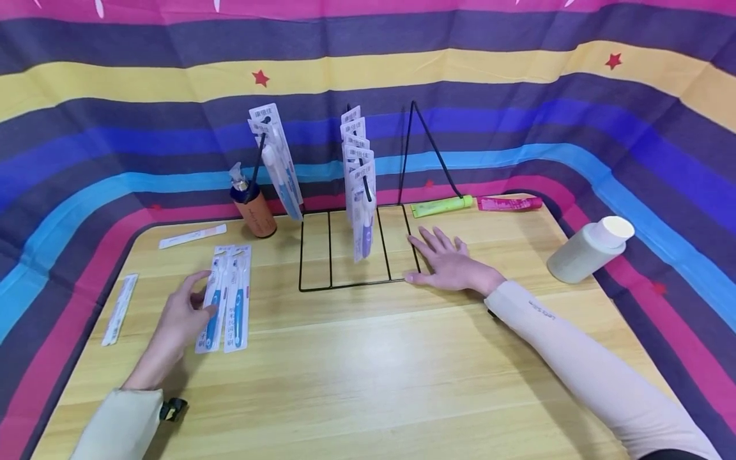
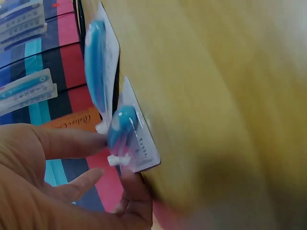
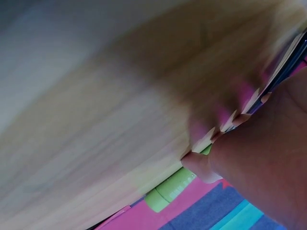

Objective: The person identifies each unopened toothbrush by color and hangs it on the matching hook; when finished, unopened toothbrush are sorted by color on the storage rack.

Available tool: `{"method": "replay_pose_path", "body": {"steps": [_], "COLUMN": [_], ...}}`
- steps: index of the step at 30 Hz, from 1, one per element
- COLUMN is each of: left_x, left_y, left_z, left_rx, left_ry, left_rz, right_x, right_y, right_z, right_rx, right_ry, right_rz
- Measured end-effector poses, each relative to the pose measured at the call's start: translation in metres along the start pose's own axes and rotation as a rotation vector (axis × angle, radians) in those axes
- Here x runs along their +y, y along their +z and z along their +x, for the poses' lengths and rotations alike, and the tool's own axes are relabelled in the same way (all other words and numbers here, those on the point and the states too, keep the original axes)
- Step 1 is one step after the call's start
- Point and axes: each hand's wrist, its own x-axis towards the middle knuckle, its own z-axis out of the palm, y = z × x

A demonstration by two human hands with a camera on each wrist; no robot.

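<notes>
We see 2 blue toothbrush packs (image 1: 229, 299) lying side by side, flat on the left part of the wooden table (image 1: 368, 358); the left hand (image 1: 181, 319) rests at their left edge, fingers loosely bent, with fingertips (image 2: 103, 140) touching the nearer pack, and the left wrist view shows the thumb and a finger at the pack's end, though we cannot tell whether they truly pinch it; the right hand (image 1: 451, 263) lies palm down on the table with fingers spread and straight, holding nothing, its fingertips (image 1: 415, 241) at the right edge of the black wire rack (image 1: 353, 249); the rack stands at the table's middle back, with a row of packaged toothbrushes (image 1: 359, 185) hanging from it; just left of the rack stands an orange pump bottle (image 1: 253, 207), with more hanging toothbrush packs (image 1: 276, 156) beside it; behind the right hand lie a green tube (image 1: 441, 206) and a pink tube (image 1: 509, 203); a white jar (image 1: 589, 249) lies tipped at the right edge; 2 slim white packs (image 1: 192, 236) (image 1: 119, 309) lie at the left; a striped cloth (image 1: 517, 96) surrounds the table.
</notes>
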Motion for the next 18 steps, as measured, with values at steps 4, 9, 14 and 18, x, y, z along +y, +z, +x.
{"method": "replay_pose_path", "body": {"steps": [4, 9, 14, 18], "left_x": [-0.002, -0.008, -0.016, -0.022], "left_y": [-0.007, -0.015, -0.021, -0.024], "left_z": [0.003, 0.006, 0.009, 0.011], "left_rx": [-0.019, -0.008, 0.021, 0.083], "left_ry": [-0.059, -0.111, -0.112, -0.101], "left_rz": [-0.013, -0.053, -0.084, -0.115], "right_x": [0.000, 0.000, 0.001, 0.002], "right_y": [0.000, 0.001, 0.002, 0.002], "right_z": [0.000, 0.000, 0.001, 0.001], "right_rx": [0.005, 0.009, 0.005, 0.007], "right_ry": [0.001, -0.003, 0.004, 0.002], "right_rz": [-0.005, 0.001, -0.002, 0.003]}}
